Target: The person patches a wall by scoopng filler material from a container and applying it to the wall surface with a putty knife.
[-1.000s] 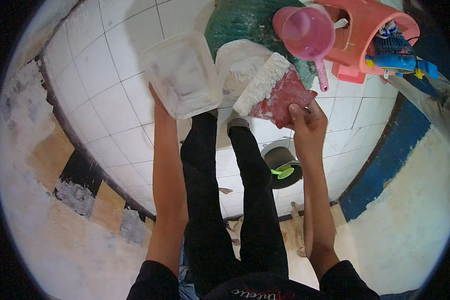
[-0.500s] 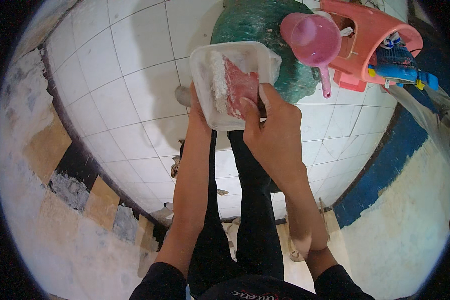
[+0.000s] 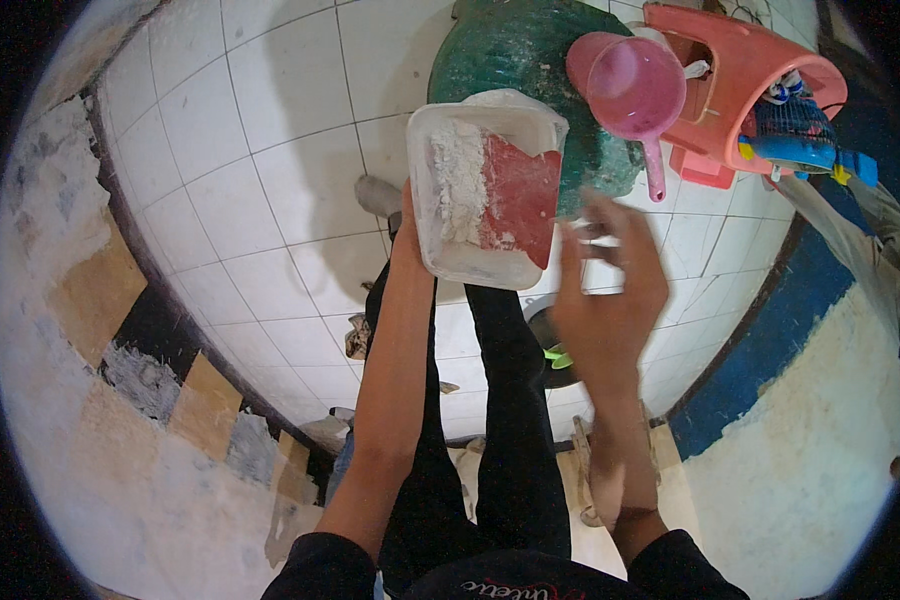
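My left hand [image 3: 408, 225] is closed on the left side of a whitish plastic tub [image 3: 428, 262], its fingers mostly hidden behind and beneath it. Inside the tub, white powdery or pasty filler [image 3: 457, 180] is heaped on the left. A flat red scraper [image 3: 522, 195], smeared with white, lies against the filler and reaches the tub's right wall. My right hand [image 3: 615, 265] is just right of the tub, blurred by motion. Its thumb and curled fingers are apart, with nothing visible between them.
Beyond the tub stands a dusty green rounded surface [image 3: 500, 50] with a pink dipper [image 3: 635, 90] on it. A coral plastic stool [image 3: 735, 60] lies on its side at far right, near a blue fan [image 3: 790, 145]. A dark bowl [image 3: 560, 375] with something green sits by my leg.
My right hand has let go of the red scraper and drawn back to the right, leaving it in the tub. The tub has shifted slightly right and nearer to me.
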Tool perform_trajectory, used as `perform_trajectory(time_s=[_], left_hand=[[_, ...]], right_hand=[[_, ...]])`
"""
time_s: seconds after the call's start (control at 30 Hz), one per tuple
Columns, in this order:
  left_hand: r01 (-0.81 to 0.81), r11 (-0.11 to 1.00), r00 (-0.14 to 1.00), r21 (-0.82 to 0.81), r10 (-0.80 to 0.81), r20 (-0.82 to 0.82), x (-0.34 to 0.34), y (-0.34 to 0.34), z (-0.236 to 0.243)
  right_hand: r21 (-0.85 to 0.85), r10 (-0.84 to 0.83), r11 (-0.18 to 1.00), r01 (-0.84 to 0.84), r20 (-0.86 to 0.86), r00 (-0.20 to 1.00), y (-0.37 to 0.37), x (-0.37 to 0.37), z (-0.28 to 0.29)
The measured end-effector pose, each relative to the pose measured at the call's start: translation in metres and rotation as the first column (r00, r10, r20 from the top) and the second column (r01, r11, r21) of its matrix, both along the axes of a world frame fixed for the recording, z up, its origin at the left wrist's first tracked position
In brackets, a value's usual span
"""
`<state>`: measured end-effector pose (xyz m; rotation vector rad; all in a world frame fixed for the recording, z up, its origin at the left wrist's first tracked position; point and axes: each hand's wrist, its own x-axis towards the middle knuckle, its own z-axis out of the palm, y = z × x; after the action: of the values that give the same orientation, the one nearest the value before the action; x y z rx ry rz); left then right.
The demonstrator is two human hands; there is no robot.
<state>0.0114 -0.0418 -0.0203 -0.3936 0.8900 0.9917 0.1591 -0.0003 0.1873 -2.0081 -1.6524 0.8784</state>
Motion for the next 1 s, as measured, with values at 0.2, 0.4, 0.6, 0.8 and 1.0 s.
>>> perform_trajectory(time_s=[0.2, 0.4, 0.6, 0.8, 1.0], left_hand=[[0.083, 0.99, 0.971, -0.116, -0.106, -0.215, -0.011, 0.003, 0.009], [-0.073, 0.994, 0.996, -0.085, 0.07, -0.046, -0.053, -0.035, -0.032], [-0.155, 0.969, 0.939, 0.193, 0.205, -0.275, -0.051, -0.003, 0.038], [-0.128, 0.958, 0.934, 0.257, 0.204, -0.293, -0.029, 0.017, 0.051], [-0.186, 0.944, 0.94, 0.272, 0.252, -0.231, -0.003, 0.034, 0.044]], right_hand=[[0.147, -0.22, 0.97, 0.194, 0.191, 0.957, 0.041, 0.148, -0.095], [-0.457, -0.23, 0.887, 0.065, -0.316, 0.92, 0.061, 0.173, -0.176], [-0.557, -0.445, 0.827, 0.074, -0.57, 0.691, 0.051, 0.145, -0.176], [-0.487, -0.472, 0.846, 0.217, -0.495, 0.729, 0.022, 0.111, -0.14], [-0.475, -0.506, 0.831, 0.291, -0.427, 0.749, -0.011, 0.077, -0.046]])
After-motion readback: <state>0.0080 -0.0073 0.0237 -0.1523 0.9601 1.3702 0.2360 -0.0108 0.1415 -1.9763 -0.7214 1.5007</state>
